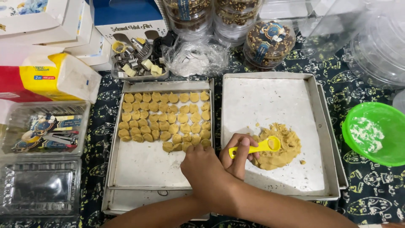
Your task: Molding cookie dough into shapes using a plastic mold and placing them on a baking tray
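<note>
Right hand [236, 154] gripping yellow spoon [258, 147] by its handle over soft, crumbly dough [283, 154]; left hand [206, 169] overlapping it, grip unclear; light, stiff spoon, probably easy to steer.

spoon [257, 147]: glossy yellow plastic | trays [228, 126]: matt metal | dough [280, 152]: rough, grainy

Yellow-red tissue pack [59, 76], blue-white box [126, 17]

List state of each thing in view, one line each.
Left tray: half filled with shaped dough pieces.
Right tray: dough mound near the front.
Spoon: gripped by right hand, bowl on the dough.
Left hand: at the left tray's edge.
Green bowl: some flour inside.
Jars: lidded, full.
</note>
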